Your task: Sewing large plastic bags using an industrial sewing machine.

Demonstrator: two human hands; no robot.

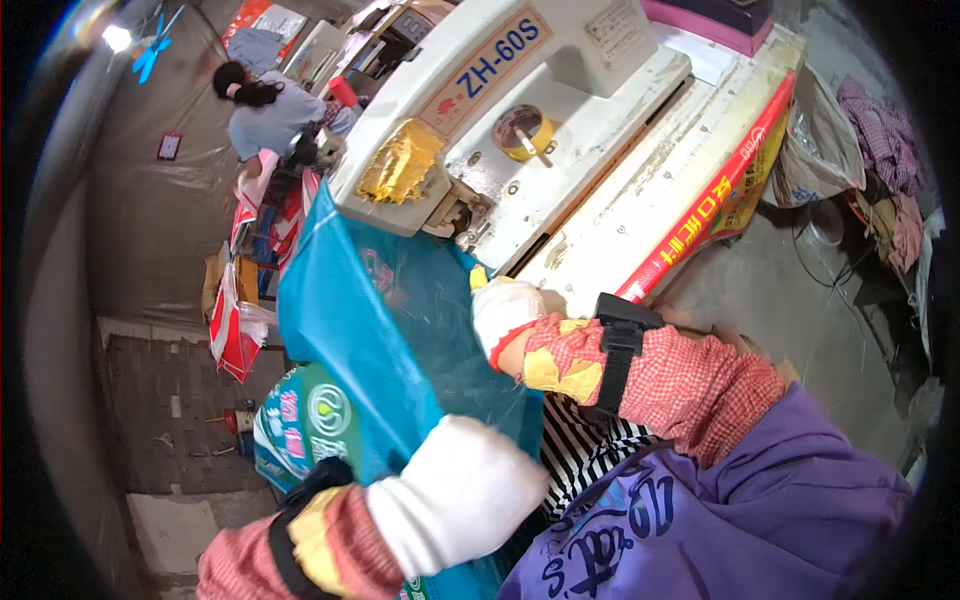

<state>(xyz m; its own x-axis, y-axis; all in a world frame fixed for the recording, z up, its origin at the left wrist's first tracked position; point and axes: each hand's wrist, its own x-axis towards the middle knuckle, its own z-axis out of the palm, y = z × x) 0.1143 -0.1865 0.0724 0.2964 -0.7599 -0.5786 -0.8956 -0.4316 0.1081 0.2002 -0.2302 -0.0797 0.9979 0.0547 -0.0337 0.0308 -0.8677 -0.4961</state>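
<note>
Visibility limits: the fisheye rim darkens all four corners and bends the straight edges of the white worktable (640, 215). The lower edge cuts off the left forearm and the purple garment (760, 500). The fingers of both hands are covered by white gloves, and the fingertips are folded out of sight behind the blue woven bag (350, 320).

Left hand (455, 495): gloved, closed into a fist shape at the lower part of the blue woven bag, gripping its edge. The exact finger contact is hidden by the glove. A checked red sleeve cover with a yellow cuff and a black strap sits on the wrist.

Right hand (505, 310): gloved, curled over the upper right edge of the bag, just beside the front of the worktable. It appears to clasp the bag material; the fingertips cannot be made out.

Bag location: it hangs in front of the person, below the head of the white sewing machine (500, 110), between the two hands. Its translucent mouth area faces the camera; contents cannot be determined.

Other items: a yellow tape roll (522, 132) rests on the machine body. Gold foil (400, 160) covers the machine's end. A second person (265, 115) sits well apart at upper left, beside stacked red and white bags (235, 330).
</note>
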